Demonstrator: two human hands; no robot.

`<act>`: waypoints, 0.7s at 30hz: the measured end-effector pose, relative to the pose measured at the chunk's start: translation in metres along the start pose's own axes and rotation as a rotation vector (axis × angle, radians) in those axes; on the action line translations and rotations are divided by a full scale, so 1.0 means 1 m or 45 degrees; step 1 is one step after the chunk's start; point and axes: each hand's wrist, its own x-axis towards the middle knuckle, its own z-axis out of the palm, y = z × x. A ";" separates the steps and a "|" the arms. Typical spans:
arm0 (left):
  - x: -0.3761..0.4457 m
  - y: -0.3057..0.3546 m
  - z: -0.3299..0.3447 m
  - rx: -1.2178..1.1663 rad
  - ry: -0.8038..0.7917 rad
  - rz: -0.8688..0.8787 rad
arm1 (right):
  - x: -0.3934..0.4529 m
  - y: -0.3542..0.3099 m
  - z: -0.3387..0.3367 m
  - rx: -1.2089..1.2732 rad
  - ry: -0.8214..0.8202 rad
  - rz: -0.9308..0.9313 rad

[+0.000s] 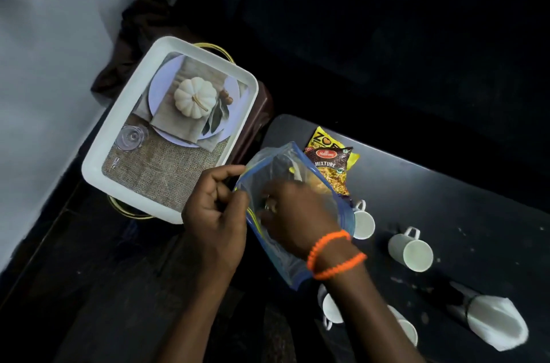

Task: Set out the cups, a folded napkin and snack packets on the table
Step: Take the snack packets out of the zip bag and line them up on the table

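Left hand: the left hand (215, 214) pinches the near rim of a clear plastic zip bag with blue edges (293, 172), thumb and fingers closed on the rim, holding the mouth apart.
Right hand: the right hand (293, 214), with two orange bead bracelets (334, 252) at the wrist, is sunk inside the bag; whether it grips anything cannot be told through the plastic.
Snack packets: a dark maroon "Mixture" packet (333, 162) lies on the black table (446, 199), overlapping a yellow packet (323, 138); the bag covers the maroon packet's near end.
Cups: four white handled cups lie on the table. One (363, 223) touches the bag's right edge; one (412, 251) is farther right, on its side; two (331, 307) (406, 328) are partly hidden by the right forearm.
Napkin: a folded white napkin (495, 322) lies at the table's right end, apart from the cups.
Tray: a white rectangular tray with gold wire handles and a printed pumpkin picture (169, 130) sits left of the table on a dark brown support.
Room: dark floor; pale wall at left.
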 end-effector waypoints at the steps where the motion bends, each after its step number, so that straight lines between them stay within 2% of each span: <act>1: -0.001 0.000 0.001 0.007 -0.010 -0.003 | 0.015 0.007 0.018 -0.227 -0.117 0.062; 4: -0.005 0.000 0.004 0.024 -0.040 -0.005 | 0.042 0.023 0.055 -0.691 -0.238 0.129; 6: -0.008 0.000 0.004 -0.004 -0.053 -0.015 | 0.045 0.029 0.062 -0.853 -0.283 0.086; 8: -0.010 -0.006 0.002 -0.010 -0.043 -0.029 | 0.039 0.027 0.056 -0.882 -0.273 0.004; 12: -0.008 -0.017 -0.001 0.038 0.039 -0.046 | 0.016 -0.002 0.012 -0.637 -0.135 -0.021; 16: 0.005 -0.020 -0.012 0.068 0.128 -0.024 | -0.030 -0.047 -0.058 -0.497 -0.150 -0.165; 19: 0.020 -0.021 -0.023 0.081 0.185 -0.050 | -0.066 -0.054 -0.107 -0.179 -0.134 -0.237; 21: 0.026 -0.021 -0.029 0.072 0.219 -0.059 | -0.076 -0.039 -0.125 0.098 0.056 -0.232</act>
